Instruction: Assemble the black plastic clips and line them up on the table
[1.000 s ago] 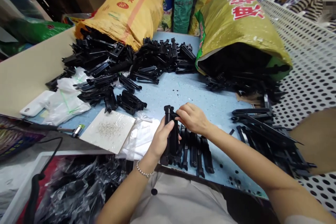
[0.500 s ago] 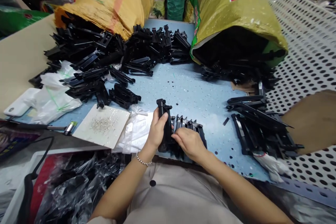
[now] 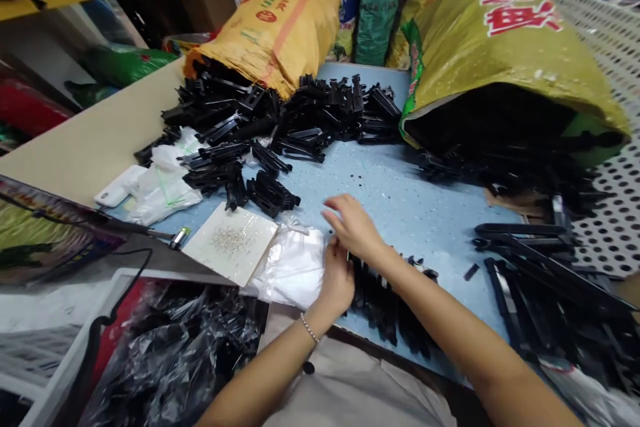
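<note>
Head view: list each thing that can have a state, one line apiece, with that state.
Orange sack: lying on its side, mouth open, black parts spilling out.
Green-yellow sack: on its side, mouth open.
Row of black parts: lying side by side at the table edge.
White tile: flat, small bits piled on it.
Left hand: resting on the row's end; grip unclear.
Right hand: open, fingers spread, holding nothing.

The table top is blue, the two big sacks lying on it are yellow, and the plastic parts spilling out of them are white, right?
Not quite. The head view shows the long plastic parts spilling from the two big yellow woven sacks are black, not white. The speckled table top is blue, as you said.
</note>
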`<state>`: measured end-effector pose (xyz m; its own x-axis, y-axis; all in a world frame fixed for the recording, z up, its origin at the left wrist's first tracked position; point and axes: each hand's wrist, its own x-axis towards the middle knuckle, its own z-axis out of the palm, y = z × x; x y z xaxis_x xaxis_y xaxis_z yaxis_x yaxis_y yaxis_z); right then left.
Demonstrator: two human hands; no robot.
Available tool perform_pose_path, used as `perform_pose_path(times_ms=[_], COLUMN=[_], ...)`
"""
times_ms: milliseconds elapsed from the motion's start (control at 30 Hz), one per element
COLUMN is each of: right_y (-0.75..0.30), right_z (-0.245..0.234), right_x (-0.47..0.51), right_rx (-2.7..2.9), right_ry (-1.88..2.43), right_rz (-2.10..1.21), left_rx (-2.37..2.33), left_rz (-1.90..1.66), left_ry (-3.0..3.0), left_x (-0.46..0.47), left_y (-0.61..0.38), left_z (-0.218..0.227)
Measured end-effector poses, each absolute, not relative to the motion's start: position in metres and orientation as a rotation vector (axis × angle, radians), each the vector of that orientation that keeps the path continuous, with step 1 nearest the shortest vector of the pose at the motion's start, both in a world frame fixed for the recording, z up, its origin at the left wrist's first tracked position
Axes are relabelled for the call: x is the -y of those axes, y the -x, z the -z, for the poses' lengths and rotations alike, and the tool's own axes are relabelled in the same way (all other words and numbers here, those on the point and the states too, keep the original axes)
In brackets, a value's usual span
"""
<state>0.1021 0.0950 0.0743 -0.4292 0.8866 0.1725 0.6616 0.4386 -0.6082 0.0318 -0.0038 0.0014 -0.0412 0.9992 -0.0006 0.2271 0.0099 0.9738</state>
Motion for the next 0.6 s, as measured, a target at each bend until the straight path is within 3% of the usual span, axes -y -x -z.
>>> perform_pose_path(times_ms=[167,367,467,600], right_y=[0.006,-0.051,-0.105,-0.149], right_z=[-0.076,-0.076,-0.089,-0.101], right_x=[-0.161,-0.125,-0.08,-0.058], right_rx=[2.25,2.156,2.191,2.139], right_ry=[1.386,1.335,0.992,1.068], right_rz=[-0.993,-1.09,-0.942,-0.547], left_rx=[-1.367,-1.107,-0.921,-0.833], left_rz=[-1.201,-1.57,-1.588,-1.285], left_ry=[-1.212,-0.505,-0.322,-0.382], left_x=[-0.001,-0.03,-0.037,-0.019], left_y=[-0.019,0.03,0.031,0.007], left_z=[-0.009,-0.042,-0.065,-0.085])
